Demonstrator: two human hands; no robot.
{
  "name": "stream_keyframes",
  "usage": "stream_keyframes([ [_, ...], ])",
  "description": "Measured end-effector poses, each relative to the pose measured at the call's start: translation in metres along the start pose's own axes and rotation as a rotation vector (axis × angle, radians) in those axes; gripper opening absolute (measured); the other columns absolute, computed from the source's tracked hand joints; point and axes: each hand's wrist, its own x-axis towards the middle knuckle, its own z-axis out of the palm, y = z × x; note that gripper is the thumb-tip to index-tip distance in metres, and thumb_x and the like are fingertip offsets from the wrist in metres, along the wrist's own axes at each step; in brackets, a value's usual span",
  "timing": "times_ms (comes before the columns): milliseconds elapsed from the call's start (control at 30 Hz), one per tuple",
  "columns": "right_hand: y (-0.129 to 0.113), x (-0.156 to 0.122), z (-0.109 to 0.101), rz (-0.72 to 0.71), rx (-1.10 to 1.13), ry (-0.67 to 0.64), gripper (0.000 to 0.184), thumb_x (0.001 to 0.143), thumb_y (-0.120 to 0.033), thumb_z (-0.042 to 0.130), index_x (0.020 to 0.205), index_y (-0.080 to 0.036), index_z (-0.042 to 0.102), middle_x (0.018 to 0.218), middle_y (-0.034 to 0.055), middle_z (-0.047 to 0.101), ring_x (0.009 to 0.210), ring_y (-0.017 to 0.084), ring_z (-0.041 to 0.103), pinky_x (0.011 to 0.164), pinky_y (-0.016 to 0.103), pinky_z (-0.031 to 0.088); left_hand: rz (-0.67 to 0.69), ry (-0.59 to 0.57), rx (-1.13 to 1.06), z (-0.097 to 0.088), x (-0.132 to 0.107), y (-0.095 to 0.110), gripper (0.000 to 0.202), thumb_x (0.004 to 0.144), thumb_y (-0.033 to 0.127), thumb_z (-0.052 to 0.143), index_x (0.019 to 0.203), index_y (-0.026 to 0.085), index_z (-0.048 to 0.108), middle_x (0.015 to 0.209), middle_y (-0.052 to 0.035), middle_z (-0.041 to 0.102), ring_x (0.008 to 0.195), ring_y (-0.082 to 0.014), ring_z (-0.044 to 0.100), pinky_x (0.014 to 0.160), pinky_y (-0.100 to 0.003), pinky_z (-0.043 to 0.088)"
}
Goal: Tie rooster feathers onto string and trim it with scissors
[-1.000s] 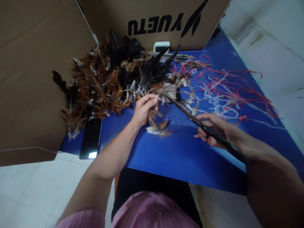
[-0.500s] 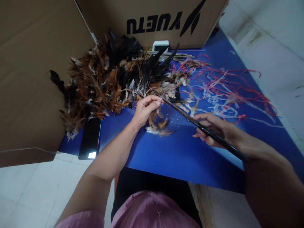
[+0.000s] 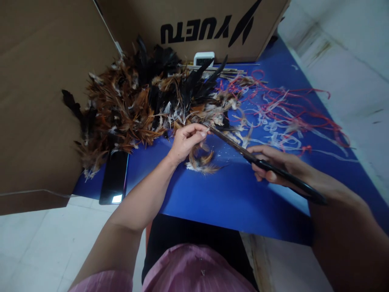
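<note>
My left hand (image 3: 186, 142) is pinched shut on the quill ends of a small bunch of brown feathers (image 3: 202, 159) that curls down onto the blue table (image 3: 231, 194). My right hand (image 3: 275, 164) is wrapped round a long dark stick (image 3: 264, 164), whose thin tip reaches my left fingertips. Just beyond my left hand lies a big heap of brown and black feathers (image 3: 136, 101).
A black phone (image 3: 114, 177) lies at the table's left front corner. Red and white plastic strings (image 3: 285, 115) sprawl over the right half. Cardboard walls (image 3: 45, 93) close the left and back, with a small white device (image 3: 203, 59) at the back.
My right hand and the stick have shifted slightly toward me and right. My left hand stays pinched at the stick's tip, and the feather bunch has curled a little.
</note>
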Motion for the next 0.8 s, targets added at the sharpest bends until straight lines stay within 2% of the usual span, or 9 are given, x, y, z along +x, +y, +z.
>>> stream_keyframes([
  [167, -0.003, 0.001, 0.001, 0.023, 0.009, 0.005, 0.049, 0.084, -0.054, 0.064, 0.121, -0.023, 0.054, 0.074, -0.0016, 0.051, 0.061, 0.012, 0.051, 0.055, 0.025, 0.044, -0.006, -0.011, 0.004, 0.0, -0.001, 0.001, 0.019, 0.077, 0.039, 0.073, 0.079, 0.019, 0.074, 0.074, -0.001, 0.069, 0.049, -0.0061, 0.051, 0.052, -0.022, 0.042],
  [333, -0.005, 0.0, 0.001, 0.024, 0.007, 0.007, 0.052, 0.084, -0.06, 0.062, 0.117, -0.021, 0.057, 0.07, -0.0016, 0.052, 0.053, 0.01, 0.046, 0.045, 0.022, 0.037, -0.015, -0.016, 0.04, 0.0, -0.002, 0.0, 0.02, 0.078, 0.039, 0.072, 0.079, 0.019, 0.074, 0.069, -0.0004, 0.067, 0.049, -0.0065, 0.051, 0.051, -0.022, 0.04],
  [500, -0.011, -0.002, 0.002, 0.036, -0.068, 0.003, 0.045, 0.087, -0.057, 0.058, 0.111, -0.02, 0.058, 0.065, -0.0024, 0.05, 0.047, 0.009, 0.043, 0.041, 0.021, 0.034, -0.003, -0.044, 0.043, 0.0, -0.002, 0.0, 0.015, 0.079, 0.035, 0.071, 0.077, 0.02, 0.074, 0.063, 0.0009, 0.064, 0.049, -0.0067, 0.05, 0.052, -0.022, 0.039],
  [633, -0.002, -0.004, 0.003, 0.022, -0.078, 0.037, 0.043, 0.086, -0.052, 0.06, 0.114, -0.021, 0.059, 0.064, -0.0028, 0.052, 0.044, 0.008, 0.041, 0.039, 0.022, 0.032, -0.004, -0.042, 0.045, 0.001, -0.002, 0.002, 0.015, 0.079, 0.034, 0.07, 0.076, 0.02, 0.073, 0.057, 0.0023, 0.06, 0.048, -0.0072, 0.05, 0.054, -0.023, 0.04],
  [800, 0.004, -0.005, 0.005, 0.018, -0.073, 0.029, 0.042, 0.087, -0.05, 0.06, 0.118, -0.021, 0.058, 0.066, -0.0023, 0.054, 0.048, 0.01, 0.045, 0.045, 0.023, 0.037, -0.006, -0.047, 0.021, 0.002, -0.002, 0.003, 0.015, 0.079, 0.035, 0.07, 0.076, 0.02, 0.073, 0.053, 0.0029, 0.058, 0.048, -0.0076, 0.048, 0.055, -0.024, 0.038],
])
